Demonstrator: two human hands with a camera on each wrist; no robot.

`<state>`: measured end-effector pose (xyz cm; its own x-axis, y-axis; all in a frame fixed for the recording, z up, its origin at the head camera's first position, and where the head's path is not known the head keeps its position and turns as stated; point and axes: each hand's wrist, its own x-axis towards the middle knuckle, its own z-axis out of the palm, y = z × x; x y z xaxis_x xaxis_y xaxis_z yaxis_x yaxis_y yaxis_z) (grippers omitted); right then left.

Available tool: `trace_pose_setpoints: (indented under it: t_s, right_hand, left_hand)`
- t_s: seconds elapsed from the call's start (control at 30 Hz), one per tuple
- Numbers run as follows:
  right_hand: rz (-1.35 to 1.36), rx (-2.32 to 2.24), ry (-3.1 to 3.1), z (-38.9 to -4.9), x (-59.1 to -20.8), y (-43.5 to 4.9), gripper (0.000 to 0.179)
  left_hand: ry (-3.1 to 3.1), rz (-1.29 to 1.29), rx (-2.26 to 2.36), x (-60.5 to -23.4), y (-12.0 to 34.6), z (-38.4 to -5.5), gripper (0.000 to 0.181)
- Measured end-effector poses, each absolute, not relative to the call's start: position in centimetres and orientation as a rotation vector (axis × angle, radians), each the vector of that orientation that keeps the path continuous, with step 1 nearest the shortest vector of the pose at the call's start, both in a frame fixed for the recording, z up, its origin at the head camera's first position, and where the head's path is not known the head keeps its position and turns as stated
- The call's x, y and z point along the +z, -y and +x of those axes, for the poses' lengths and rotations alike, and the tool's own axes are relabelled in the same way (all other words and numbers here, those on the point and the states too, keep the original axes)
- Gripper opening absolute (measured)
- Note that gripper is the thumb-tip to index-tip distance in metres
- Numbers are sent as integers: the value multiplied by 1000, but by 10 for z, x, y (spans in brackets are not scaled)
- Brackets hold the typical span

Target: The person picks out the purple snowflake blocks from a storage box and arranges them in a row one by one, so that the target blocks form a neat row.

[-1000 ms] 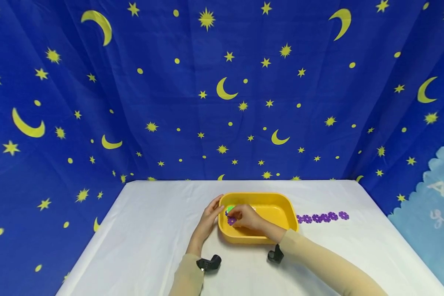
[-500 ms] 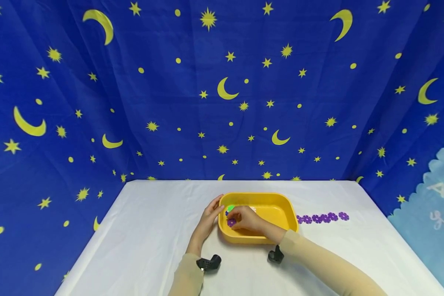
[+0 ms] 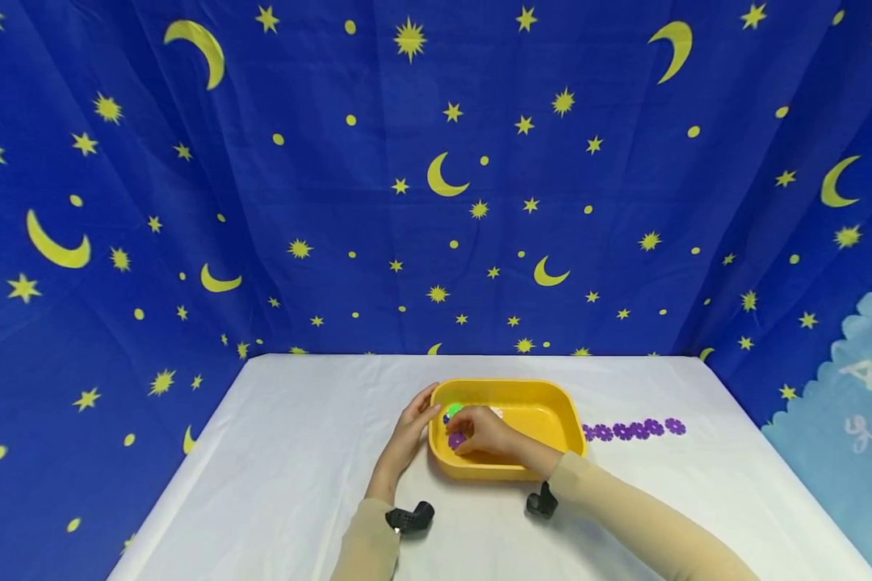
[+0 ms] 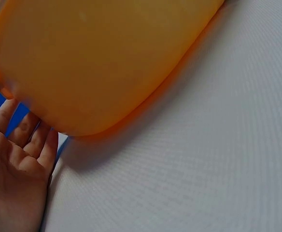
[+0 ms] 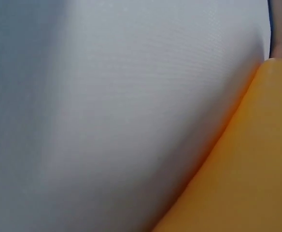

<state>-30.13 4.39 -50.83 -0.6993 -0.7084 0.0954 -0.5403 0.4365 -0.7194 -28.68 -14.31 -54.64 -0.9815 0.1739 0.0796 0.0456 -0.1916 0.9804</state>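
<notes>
A yellow tub (image 3: 530, 391) stands on the white-covered table. My left hand (image 3: 404, 436) grips its left end, thumb at the rim and fingers along the outer wall, as the left wrist view also shows. Inside the tub, at its left side, my right hand (image 3: 485, 431) has its thumb and index finger bent around a purple flower-shaped disc (image 3: 456, 441), pinching it. Just beyond the fingers lies a bright green piece (image 3: 454, 411), with a bit of dark blue beside it. A white piece (image 3: 497, 412) shows behind the knuckles. The right wrist view catches only the tub's outer wall (image 5: 247, 169) and cloth.
Several purple flower-shaped discs (image 3: 622, 431) lie in a row on the table, running right from the tub's right end; the rightmost (image 3: 675, 426) sits slightly apart. Blue star-and-moon cloth (image 3: 472, 226) hangs behind and at the sides. The white tablecloth (image 3: 298, 468) extends left of the tub.
The purple disc at my right fingertips has shifted slightly toward me. My left hand and the tub have stayed in place.
</notes>
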Motion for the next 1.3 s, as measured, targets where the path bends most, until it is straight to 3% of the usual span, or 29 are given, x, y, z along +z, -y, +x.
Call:
trace_pose_setpoints:
  t_s: [0.53,1.3]
  right_hand:
    - [-919,-1328,-2577,-298,-491,-64,36]
    - [-768,-1447,-2677,-297,-464,-135,37]
  left_hand:
    - [-1912,234,2327,-542,139,-286,56]
    - [-1946,216,2296,-524,143,-277,52]
